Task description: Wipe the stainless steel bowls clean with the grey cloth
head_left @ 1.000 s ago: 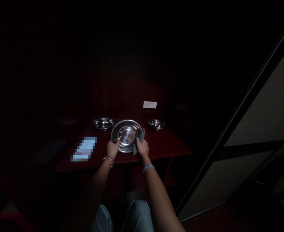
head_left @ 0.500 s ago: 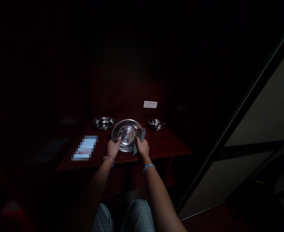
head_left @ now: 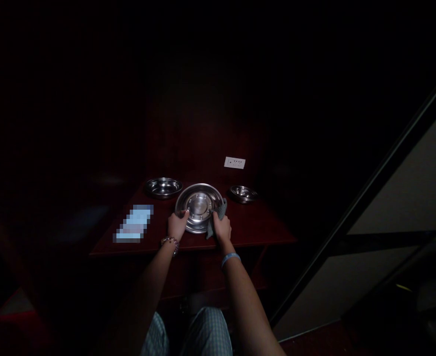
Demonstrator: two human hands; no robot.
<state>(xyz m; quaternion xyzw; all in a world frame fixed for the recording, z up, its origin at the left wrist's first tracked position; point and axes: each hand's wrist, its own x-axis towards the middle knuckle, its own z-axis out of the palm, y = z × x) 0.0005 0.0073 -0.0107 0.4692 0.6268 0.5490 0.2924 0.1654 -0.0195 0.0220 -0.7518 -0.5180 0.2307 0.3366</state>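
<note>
Steel basin (head_left: 199,203), round, no long axis; lay tilted btwn grips, nr front edge of table (head_left: 264,230); L hand (head_left: 176,226) clasped left rim, thumb inside; R hand (head_left: 223,228) clasped right rim w/ grey cloth (head_left: 222,209); approx. equally near.

Silver basin (head_left: 199,204); grey cloth (head_left: 210,229); dark-red table (head_left: 258,227); blue checked trousers (head_left: 211,332).

Dim light; dark-red desk (head_left: 260,222), far wall (head_left: 188,153) behind, bearing white power socket (head_left: 234,162); pale panels (head_left: 407,183), dark-framed, right.
</note>
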